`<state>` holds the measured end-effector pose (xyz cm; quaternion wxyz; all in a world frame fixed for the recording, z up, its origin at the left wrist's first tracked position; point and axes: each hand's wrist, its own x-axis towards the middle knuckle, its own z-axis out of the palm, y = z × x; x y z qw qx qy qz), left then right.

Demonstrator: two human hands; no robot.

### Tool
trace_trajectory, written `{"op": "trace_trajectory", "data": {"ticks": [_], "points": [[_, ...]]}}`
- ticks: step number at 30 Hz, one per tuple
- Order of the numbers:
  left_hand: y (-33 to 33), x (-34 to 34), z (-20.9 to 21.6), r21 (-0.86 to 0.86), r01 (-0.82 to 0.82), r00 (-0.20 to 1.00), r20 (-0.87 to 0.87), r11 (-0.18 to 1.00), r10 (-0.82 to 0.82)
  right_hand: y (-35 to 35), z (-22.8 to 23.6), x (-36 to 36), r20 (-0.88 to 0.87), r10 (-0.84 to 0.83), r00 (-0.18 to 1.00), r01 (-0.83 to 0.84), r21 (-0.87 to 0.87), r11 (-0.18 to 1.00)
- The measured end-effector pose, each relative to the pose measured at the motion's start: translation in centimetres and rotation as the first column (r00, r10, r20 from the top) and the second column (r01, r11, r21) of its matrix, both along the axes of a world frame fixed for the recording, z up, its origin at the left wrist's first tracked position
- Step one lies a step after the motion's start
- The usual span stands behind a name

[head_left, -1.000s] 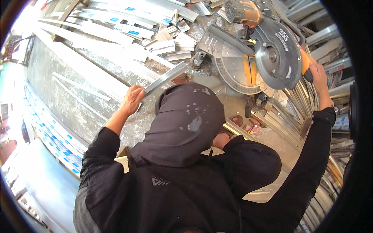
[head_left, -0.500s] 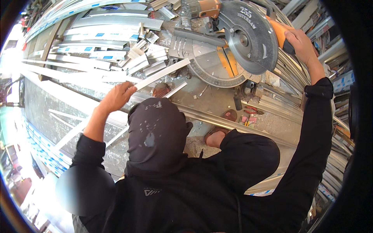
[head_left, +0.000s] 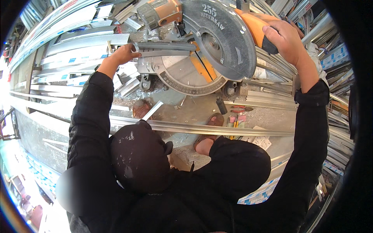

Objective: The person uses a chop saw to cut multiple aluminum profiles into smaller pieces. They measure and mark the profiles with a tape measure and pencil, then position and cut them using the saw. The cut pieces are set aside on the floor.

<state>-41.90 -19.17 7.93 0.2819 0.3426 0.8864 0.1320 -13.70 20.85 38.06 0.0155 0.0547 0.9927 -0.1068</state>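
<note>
My right hand (head_left: 286, 42) is wrapped round the orange and black handle (head_left: 254, 28) of a miter saw. The saw's round black blade guard (head_left: 217, 39) hangs raised over its turntable (head_left: 173, 72). At the saw's left side, my left hand (head_left: 123, 55) grips the end of a flat metal strip (head_left: 165, 53). This strip lies along the front of the grey fence (head_left: 167, 45), its far end close to the yellow slotted insert (head_left: 203, 66). My left fingertips are partly hidden behind the hand.
Short metal offcuts (head_left: 128, 83) lie left of the saw. A long metal profile (head_left: 217, 128) crosses the floor before my knees. Red-handled pliers (head_left: 241, 109) and a dark bottle (head_left: 221, 105) sit near my foot. Bundles of long profiles (head_left: 336, 159) line the right side.
My left hand has carried the metal strip forward, from the front of the saw to against its fence. My right hand stays on the handle. The view has shifted.
</note>
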Motion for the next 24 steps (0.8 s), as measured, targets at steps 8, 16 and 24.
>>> {"op": "trace_trajectory", "data": {"ticks": [8,16,24], "points": [[2.6,0.0,0.0,-0.235,-0.023,0.993,-0.118,0.972,-0.005,-1.0,-0.3,0.9,-0.057,0.02,0.998,-0.02,-0.009,1.0],[4.0,1.1,-0.7,-0.19,-0.131,0.981,-0.165,0.973,0.1,-0.9,-2.4,3.3,-0.069,0.004,0.998,-0.002,0.02,1.0],[4.2,0.7,-1.1,-0.225,-0.144,0.986,-0.112,0.964,0.121,-1.4,-5.0,5.4,-0.27,0.063,0.961,-0.044,0.073,0.996]]}}
